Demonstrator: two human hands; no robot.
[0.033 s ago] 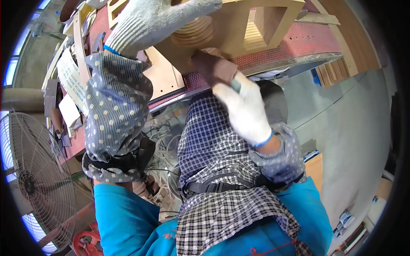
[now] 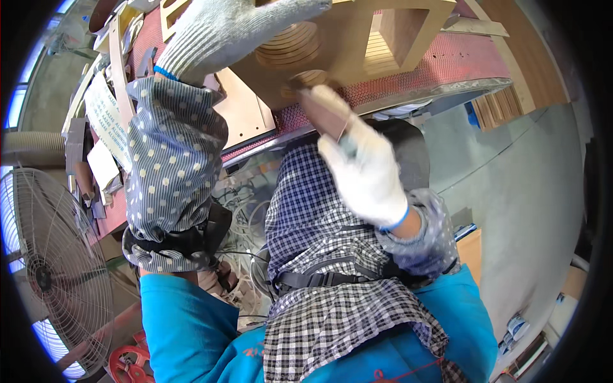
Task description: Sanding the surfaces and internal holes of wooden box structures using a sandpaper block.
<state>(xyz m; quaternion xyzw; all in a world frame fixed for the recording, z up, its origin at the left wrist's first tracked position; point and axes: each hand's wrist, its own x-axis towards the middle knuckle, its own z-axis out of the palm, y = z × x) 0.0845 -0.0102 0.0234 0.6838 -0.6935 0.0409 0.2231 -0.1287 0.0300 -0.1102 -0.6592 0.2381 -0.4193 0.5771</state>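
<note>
A tan wooden box [image 2: 345,48] stands on the workbench at the top of the view, with a large ringed round opening, a smaller round hole and a squarish opening in its face. My left hand [image 2: 220,38], in a white knit glove, lies against the box's upper left with the thumb stretched out; the picture's top edge cuts off some fingers. Below the small hole, my gloved right hand [image 2: 367,172] grips a piece of brown sandpaper [image 2: 325,115], slightly blurred by motion. The sandpaper's upper end is close to the box face; contact is unclear.
Red perforated matting [image 2: 440,60] covers the bench. Wood strips and printed paper [image 2: 108,121] crowd its left side, beside a large wire-guarded fan [image 2: 48,274]. Stacked boards [image 2: 501,108] lie at right. Hoses and cables [image 2: 246,217] tangle below the bench.
My right hand and the sandpaper have shifted slightly down and right, and the sandpaper is tilted more steeply. More of the small round hole shows. My left hand stays almost still.
</note>
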